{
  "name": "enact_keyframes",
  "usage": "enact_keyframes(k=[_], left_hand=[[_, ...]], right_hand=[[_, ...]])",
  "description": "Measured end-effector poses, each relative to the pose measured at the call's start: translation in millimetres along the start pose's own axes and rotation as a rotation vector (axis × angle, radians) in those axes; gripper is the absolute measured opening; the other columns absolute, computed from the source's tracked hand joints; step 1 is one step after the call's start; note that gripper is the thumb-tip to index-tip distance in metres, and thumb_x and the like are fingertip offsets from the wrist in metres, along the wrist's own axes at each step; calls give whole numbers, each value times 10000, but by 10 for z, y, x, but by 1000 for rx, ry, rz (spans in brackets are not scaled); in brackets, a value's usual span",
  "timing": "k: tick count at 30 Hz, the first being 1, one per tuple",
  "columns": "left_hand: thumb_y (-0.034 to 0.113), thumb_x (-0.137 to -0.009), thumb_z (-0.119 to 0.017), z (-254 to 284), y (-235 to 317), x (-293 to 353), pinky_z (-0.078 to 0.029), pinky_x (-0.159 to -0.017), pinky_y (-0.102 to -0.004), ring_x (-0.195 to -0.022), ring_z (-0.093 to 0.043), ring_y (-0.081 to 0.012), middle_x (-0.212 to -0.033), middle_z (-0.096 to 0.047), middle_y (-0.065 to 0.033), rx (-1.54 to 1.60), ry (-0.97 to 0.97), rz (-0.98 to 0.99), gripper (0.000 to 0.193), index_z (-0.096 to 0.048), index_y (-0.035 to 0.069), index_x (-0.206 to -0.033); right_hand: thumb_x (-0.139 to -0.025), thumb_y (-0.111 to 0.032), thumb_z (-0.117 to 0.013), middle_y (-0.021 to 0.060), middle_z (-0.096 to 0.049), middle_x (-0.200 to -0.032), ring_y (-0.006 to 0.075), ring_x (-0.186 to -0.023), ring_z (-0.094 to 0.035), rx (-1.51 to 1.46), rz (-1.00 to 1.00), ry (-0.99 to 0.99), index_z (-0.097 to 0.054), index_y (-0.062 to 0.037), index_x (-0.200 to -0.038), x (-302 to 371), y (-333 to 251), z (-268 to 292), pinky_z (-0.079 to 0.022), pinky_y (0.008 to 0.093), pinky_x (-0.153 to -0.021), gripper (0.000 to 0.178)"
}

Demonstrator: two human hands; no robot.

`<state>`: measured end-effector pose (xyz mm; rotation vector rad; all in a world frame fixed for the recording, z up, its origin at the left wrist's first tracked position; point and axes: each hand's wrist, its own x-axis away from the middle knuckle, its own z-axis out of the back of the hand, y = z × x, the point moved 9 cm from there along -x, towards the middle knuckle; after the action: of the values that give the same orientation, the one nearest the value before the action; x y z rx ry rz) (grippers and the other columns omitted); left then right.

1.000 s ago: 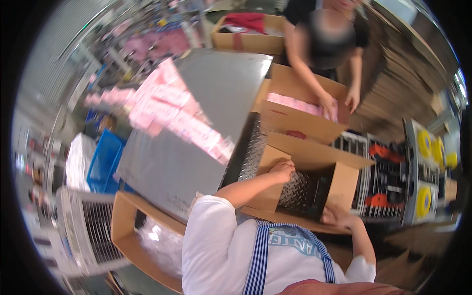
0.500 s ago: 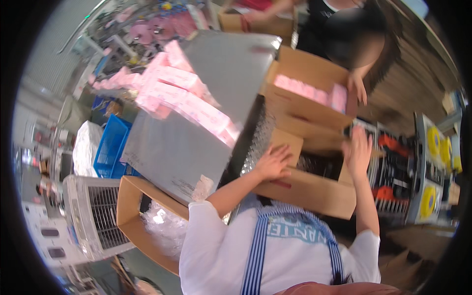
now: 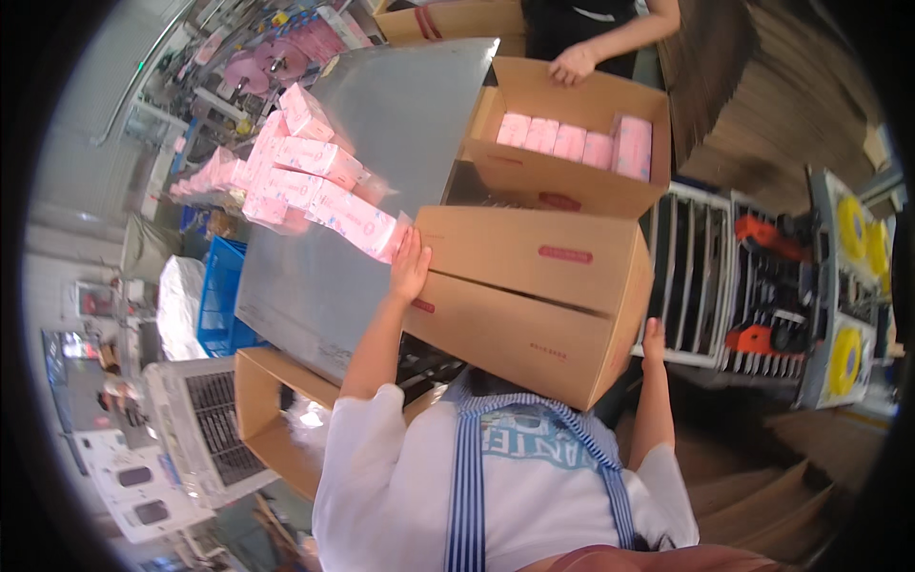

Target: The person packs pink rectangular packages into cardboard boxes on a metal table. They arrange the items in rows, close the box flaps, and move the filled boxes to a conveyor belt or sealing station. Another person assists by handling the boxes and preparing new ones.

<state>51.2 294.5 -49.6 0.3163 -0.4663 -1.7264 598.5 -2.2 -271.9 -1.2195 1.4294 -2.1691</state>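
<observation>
A brown cardboard box (image 3: 519,300) lies tilted in front of me, its two long flaps nearly meeting with a narrow gap between them. My left hand (image 3: 410,269) grips its left end, fingers close together over the edge. Beside the box's right side my right hand (image 3: 654,341) shows edge-on with fingers stretched up; whether it touches the cardboard I cannot tell. Just left of my left hand, pink soft packs (image 3: 353,217) in clear wrap lie on the grey metal table (image 3: 381,124). Beyond my box stands an open cardboard box (image 3: 577,186) with several pink packs inside.
A co-worker's hand (image 3: 572,63) rests at the open box's far rim. Metal rollers (image 3: 691,272) run to the right, near a machine with yellow wheels (image 3: 843,362). At left are a blue crate (image 3: 221,296) and a box (image 3: 262,405) holding clear plastic.
The box before me showed its open inside; now its flapped face covers that view. My left hand moved left to its end, my right hand lower. The co-worker's hand shifted along the far box.
</observation>
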Motion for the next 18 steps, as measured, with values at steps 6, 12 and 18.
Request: enact_keyframes(k=[6, 12, 18], left_hand=[[407, -987, -283, -651, -198, 107, -133, -1154, -377, -1405, -193, -294, -1494, -261, -181, 343, 17, 255, 584, -314, 14, -1419], [520, -945, -387, -1589, 1821, 670, -257, -1105, -347, -1367, -299, -283, -1450, -331, -214, 1565, -730, 519, 730, -269, -24, -1417], [426, -906, -560, -1425, 485, 540, -338, -1045, -371, -1290, -407, -263, -1442, -363, -180, 282, -548, 108, 782, -201, 2, -1457]], right_hand=[[-941, -573, -382, 118, -599, -1198, 237, -1046, -598, -323, -332, -228, -518, -12, -1254, 870, -167, -46, -472, 378, -897, 657], [-918, -404, -543, 106, -617, -1127, 162, -983, -605, 15, 132, -116, -547, 13, -1161, 1411, -2220, 1605, -501, 313, -804, 482], [-921, -298, -564, 25, -589, -769, 156, -773, -571, 507, 258, -796, -591, -36, -827, 2256, -2919, -1291, -455, 342, -719, 280]])
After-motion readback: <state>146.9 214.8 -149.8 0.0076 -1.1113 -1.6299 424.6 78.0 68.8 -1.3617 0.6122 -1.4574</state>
